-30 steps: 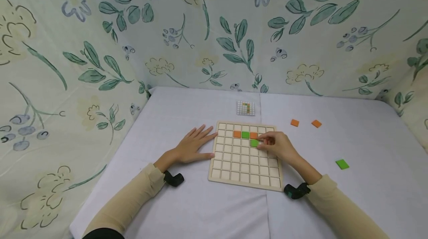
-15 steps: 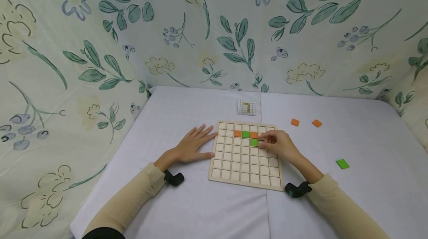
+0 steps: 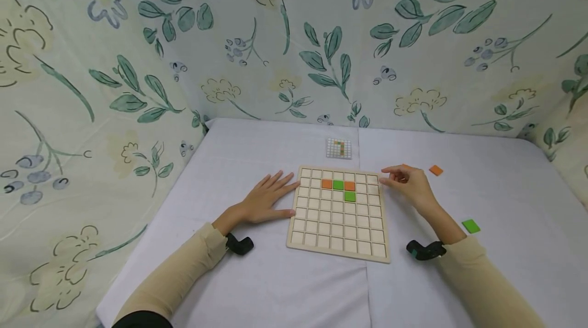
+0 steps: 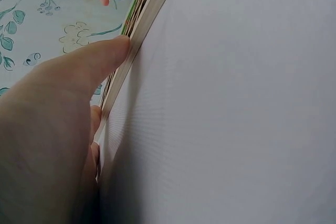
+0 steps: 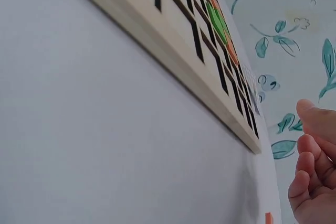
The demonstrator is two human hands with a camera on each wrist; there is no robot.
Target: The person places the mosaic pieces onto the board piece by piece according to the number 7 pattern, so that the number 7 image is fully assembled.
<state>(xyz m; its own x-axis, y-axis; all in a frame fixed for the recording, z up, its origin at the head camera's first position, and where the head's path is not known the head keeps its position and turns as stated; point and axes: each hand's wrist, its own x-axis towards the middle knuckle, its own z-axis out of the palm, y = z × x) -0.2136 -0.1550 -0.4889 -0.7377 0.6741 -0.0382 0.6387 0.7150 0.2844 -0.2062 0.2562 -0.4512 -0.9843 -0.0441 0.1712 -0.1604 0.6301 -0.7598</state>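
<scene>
A light wooden grid board [image 3: 337,231] lies on the white cloth. Set in its squares are an orange tile [image 3: 326,183], a green tile [image 3: 338,185], another orange tile [image 3: 349,186] and, just below that one, a second green tile [image 3: 350,196]. My left hand [image 3: 262,203] lies spread on the cloth, its thumb [image 4: 113,51] and a fingertip touching the board's left edge. Beyond the upper right corner of the board, my right hand [image 3: 411,187] is in the air with loosely bent fingers [image 5: 310,161] and nothing held. It partly covers a loose orange tile [image 3: 405,166].
Another loose orange tile [image 3: 436,170] lies at the back right, and a loose green tile [image 3: 470,226] sits to the right of my forearm. A small printed grid card [image 3: 339,149] lies behind the board. Floral fabric [image 3: 294,37] hangs behind the table.
My right hand has left the lower green tile and moved right, off the board, to the nearer loose orange tile. The left hand stays where it was.
</scene>
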